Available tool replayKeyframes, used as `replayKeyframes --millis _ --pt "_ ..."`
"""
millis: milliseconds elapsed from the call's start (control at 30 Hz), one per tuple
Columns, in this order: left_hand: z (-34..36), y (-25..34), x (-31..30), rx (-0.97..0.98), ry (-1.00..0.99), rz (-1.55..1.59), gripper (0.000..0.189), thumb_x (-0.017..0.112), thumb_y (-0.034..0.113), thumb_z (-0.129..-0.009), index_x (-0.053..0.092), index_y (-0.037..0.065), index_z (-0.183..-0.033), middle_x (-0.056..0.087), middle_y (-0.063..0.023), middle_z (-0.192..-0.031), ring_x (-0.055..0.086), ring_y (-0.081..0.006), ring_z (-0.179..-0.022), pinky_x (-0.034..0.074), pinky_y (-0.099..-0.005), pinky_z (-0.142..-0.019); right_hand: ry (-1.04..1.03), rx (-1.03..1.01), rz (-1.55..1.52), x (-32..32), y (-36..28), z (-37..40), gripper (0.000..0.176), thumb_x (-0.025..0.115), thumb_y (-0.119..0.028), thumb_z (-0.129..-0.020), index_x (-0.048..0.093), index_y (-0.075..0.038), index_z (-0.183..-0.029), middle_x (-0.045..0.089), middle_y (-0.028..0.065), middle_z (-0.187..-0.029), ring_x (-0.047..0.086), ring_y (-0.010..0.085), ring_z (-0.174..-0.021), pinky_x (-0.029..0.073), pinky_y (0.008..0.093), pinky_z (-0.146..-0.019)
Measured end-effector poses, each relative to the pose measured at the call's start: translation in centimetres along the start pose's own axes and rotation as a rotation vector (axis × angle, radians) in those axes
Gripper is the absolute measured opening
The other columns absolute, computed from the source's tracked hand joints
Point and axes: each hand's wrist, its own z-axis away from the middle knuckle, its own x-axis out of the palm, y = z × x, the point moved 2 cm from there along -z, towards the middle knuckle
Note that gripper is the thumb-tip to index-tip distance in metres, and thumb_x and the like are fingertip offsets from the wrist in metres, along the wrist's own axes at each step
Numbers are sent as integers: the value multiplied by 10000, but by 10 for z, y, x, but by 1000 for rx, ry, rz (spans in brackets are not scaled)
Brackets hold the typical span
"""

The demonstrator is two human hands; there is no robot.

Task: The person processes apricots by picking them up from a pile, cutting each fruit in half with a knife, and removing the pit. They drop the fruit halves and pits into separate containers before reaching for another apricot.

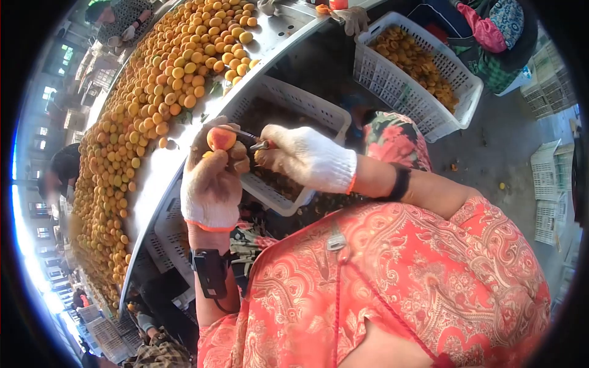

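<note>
An orange-red apricot [221, 139] is gripped in the fingers of my left hand [211, 184], which wears a stained white work glove with an orange cuff. My right hand [307, 156], gloved the same way, is closed round the handle of a small knife [261, 146]. Its thin blade points left and reaches the upper side of the apricot. Both hands are held just off the edge of a metal table [147, 190]. Under them stands a white plastic crate [340, 113] with dark contents, partly hidden by my hands.
Many whole apricots [153, 92] are heaped along the table. A white crate [463, 119] of orange fruit pieces stands on the floor at upper right, near a person in a patterned head covering [506, 24]. Other people work across the table. Stacked crates [545, 172] line the right side.
</note>
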Motion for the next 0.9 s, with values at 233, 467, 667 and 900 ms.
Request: replayKeyframes --millis 233,467,667,900 --pt "43 0 14 66 -60 65 466 714 56 -853 551 0 -1286 624 -59 -1098 544 -102 -793 429 -230 -695 37 -124 179 14 -19 18 244 601 -236 -979 521 -8 -1019 624 251 -840 631 449 -843 484 435 -643" --pt "59 5 18 202 4 -1 376 719 57 -870 579 43 -1219 608 -4 -964 502 -55 -689 391 -193 -584 52 -170 216 18 -41 31 210 588 -213 -943 519 -17 -977 640 260 -820 626 467 -823 488 510 -654" --pt "69 10 20 251 61 -115 248 703 107 -892 576 60 -1100 563 22 -847 446 -42 -593 338 -185 -507 72 -246 184 20 -48 38 200 582 -209 -944 524 -23 -984 635 260 -792 632 459 -811 486 512 -639" --pt "83 12 36 304 75 -74 206 686 84 -907 586 62 -1086 581 11 -844 382 -32 -547 288 -180 -473 116 -225 307 33 -48 45 252 576 -274 -966 507 -31 -963 630 248 -724 643 452 -736 495 515 -589"
